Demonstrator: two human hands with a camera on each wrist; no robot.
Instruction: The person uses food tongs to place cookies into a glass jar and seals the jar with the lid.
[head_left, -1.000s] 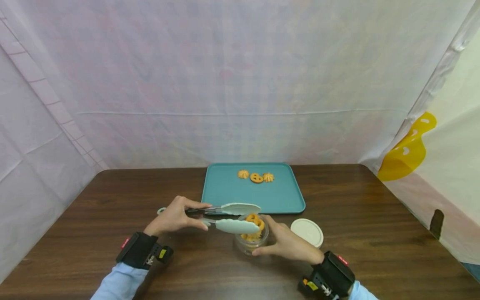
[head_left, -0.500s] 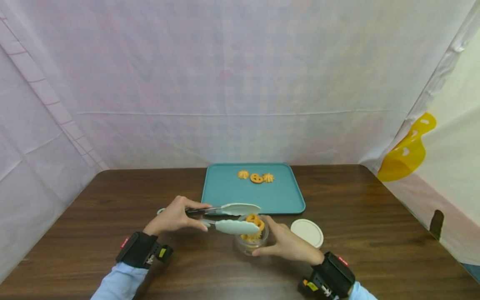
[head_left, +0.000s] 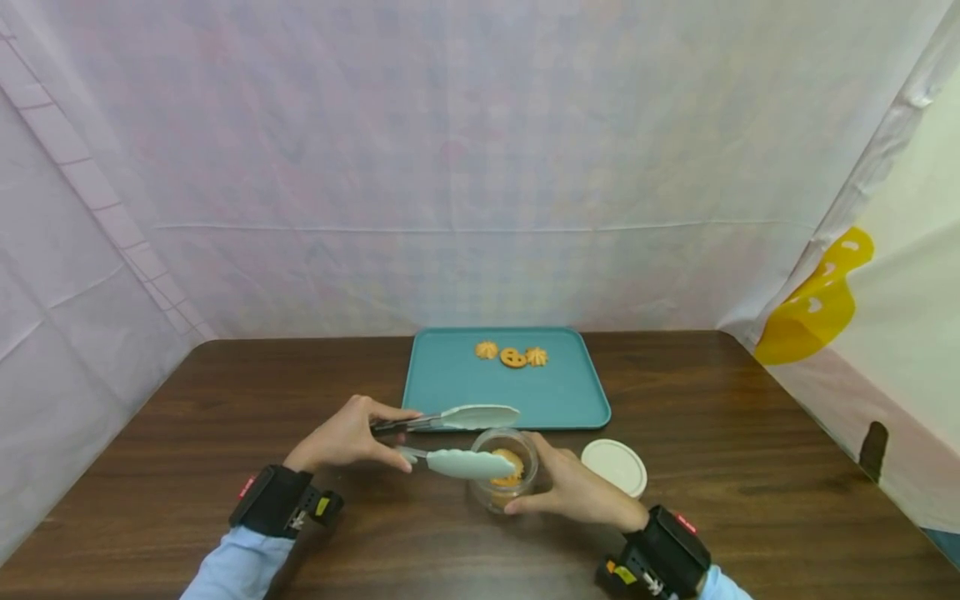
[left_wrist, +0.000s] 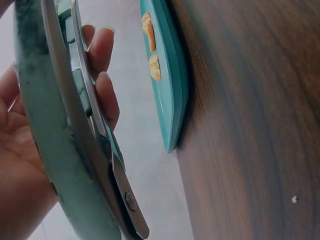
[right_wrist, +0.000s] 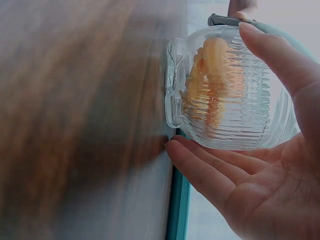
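We are working at a dark table (head_left: 675, 392), where a blue tray (head_left: 442, 375) is lying at the far side. In our left hand (head_left: 352, 433) we are holding the tongs (head_left: 465, 462), thumb on one arm and fingers on the other, and the pale ends are standing apart, one showing over the jar's mouth. Our right hand (head_left: 577, 492) is gripping the glass jar (right_wrist: 250, 90), thumb and fingers spread round opposite sides; the jar is standing upright, nearer us than the tray. A white lid (head_left: 615, 467) is lying just beside that hand. Three cookies (head_left: 513, 357) are resting on the tray, and one cookie (head_left: 513, 472) is showing inside the jar. We are probably lining up the tongs; the next move is seemingly calling for straddling that cookie, then squeezing gently.
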